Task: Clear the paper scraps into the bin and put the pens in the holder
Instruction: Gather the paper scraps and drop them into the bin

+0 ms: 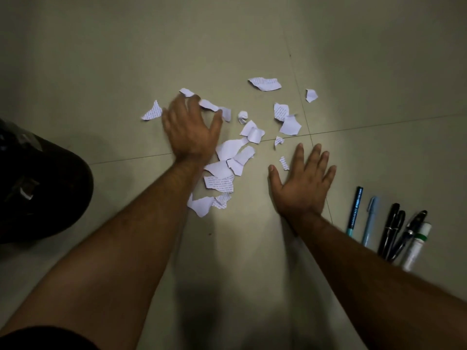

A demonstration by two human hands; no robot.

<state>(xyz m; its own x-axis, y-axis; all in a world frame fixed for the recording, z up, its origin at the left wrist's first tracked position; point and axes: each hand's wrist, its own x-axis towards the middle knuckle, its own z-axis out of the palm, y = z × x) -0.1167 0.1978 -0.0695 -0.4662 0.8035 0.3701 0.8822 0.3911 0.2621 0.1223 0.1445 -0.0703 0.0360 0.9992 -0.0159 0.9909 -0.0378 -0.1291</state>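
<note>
Two bare forearms reach forward from the bottom edge over a pale tiled floor (252, 34), with a dark sleeve (38, 337) at the lower left corner.

At the lower right, a row of pens (386, 223) lies side by side on the floor, roughly parallel, just right of the right forearm: a dark pen with a teal end, a light blue pen, several black pens bunched together, and a white tube-like marker (415, 246) with a green band at the far right. The lower ends of the black pens are hidden behind the forearm.

The right hand (302, 183) is open, palm down, fingers spread, flat on or just above the floor; contact cannot be confirmed. It holds nothing. A small printed scrap lies just beside its index finger.

At the left edge sits a dark bin (43, 188) lined with a black bag, a light fleck visible inside it.

Between the two hands, torn paper scraps (227, 168) lie scattered on the floor, some printed, some blank, clustered near the tile joint.

The left hand (192, 130) is blurred, fingers curved downward over the far-left scraps, thumb apart. It is open rather than clenched; whether it grips any scrap cannot be told.

Farther out, separate scraps lie apart, the farthest a printed piece (264, 84).
</note>
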